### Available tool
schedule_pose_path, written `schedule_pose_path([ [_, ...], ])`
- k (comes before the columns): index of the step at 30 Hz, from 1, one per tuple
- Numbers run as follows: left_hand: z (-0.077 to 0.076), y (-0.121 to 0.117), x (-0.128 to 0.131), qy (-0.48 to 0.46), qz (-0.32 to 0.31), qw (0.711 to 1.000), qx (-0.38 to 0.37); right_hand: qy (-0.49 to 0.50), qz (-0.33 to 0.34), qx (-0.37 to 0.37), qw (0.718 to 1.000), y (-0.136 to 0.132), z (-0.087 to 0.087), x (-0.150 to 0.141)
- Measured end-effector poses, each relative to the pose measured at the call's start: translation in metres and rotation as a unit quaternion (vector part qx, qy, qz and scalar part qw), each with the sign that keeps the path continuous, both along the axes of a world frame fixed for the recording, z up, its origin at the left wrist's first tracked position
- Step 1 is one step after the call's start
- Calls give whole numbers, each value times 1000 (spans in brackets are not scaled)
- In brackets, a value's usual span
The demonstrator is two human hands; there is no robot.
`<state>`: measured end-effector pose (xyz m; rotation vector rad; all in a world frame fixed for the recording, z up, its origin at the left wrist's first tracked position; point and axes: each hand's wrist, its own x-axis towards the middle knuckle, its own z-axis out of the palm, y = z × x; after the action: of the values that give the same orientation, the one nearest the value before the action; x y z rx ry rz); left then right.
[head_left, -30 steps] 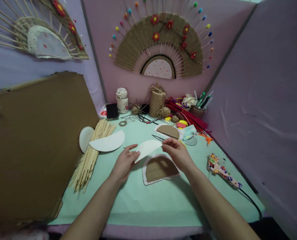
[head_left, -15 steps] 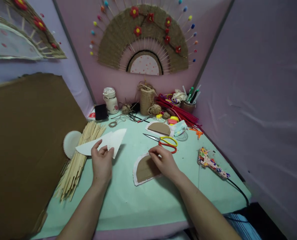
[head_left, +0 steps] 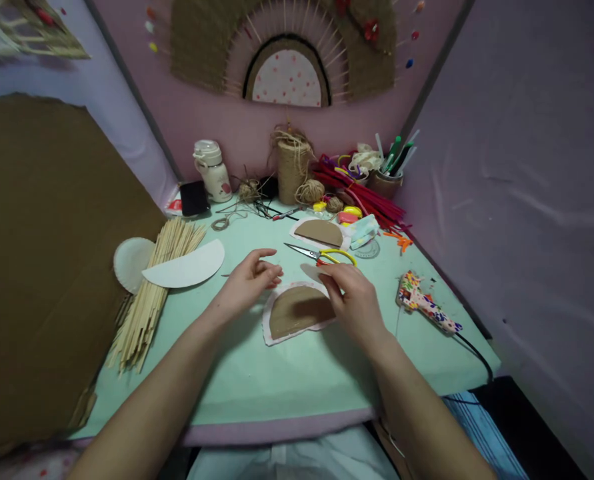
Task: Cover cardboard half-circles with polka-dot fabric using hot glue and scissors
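My right hand point(head_left: 354, 297) is closed with its fingertips pinching a thin pale piece point(head_left: 311, 272), seen nearly edge-on, that looks like paper. Below the fingers lies a half-round cardboard piece point(head_left: 297, 312) with a white fabric border showing around it. My left hand point(head_left: 251, 283) hovers at the cardboard's upper left, fingers loosely bent and apart, with nothing visible in them. Off to the left, a white half-circle of paper point(head_left: 187, 267) rests across a bundle of thin wooden sticks point(head_left: 151, 300). Scissors point(head_left: 321, 255) with yellow and red handles lie behind my right hand, which partly hides them.
A second half-round cardboard piece point(head_left: 321, 232) lies further back. The glue gun point(head_left: 427, 303) with its cord is at the right. Twine point(head_left: 293, 170), a white bottle point(head_left: 213, 172) and red pipe cleaners point(head_left: 361, 193) line the back. Large cardboard point(head_left: 51, 267) stands at the left.
The white paper half-circle has left my left hand and lies on the sticks. My left hand has moved right, toward the cardboard. My right hand has lifted slightly and holds the pale piece.
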<state>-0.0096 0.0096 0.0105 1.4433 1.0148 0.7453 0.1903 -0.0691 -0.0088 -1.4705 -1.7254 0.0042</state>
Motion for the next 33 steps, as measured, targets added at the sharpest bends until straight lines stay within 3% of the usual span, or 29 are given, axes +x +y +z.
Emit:
schedule_pose_path([
  [3, -24, 12, -7, 157, 10, 981, 110, 15, -3, -72, 997, -16, -1, 14],
  [6, -37, 12, -13, 240, -93, 940, 222, 32, -15, -81, 996, -33, -8, 21],
  [9, -37, 9, -15, 267, -198, 899, 285, 30, -40, -69, 996, -48, -22, 20],
  [16, -37, 7, -13, 335, -260, 868, 257, -67, -118, -23, 990, -62, -50, 1],
  [23, -39, 4, -11, 360, -252, 861, 254, -101, -101, -65, 988, -66, -54, -14],
  [33, -42, 1, -11, 359, -240, 862, 266, -125, -65, -68, 988, -68, -54, -30],
])
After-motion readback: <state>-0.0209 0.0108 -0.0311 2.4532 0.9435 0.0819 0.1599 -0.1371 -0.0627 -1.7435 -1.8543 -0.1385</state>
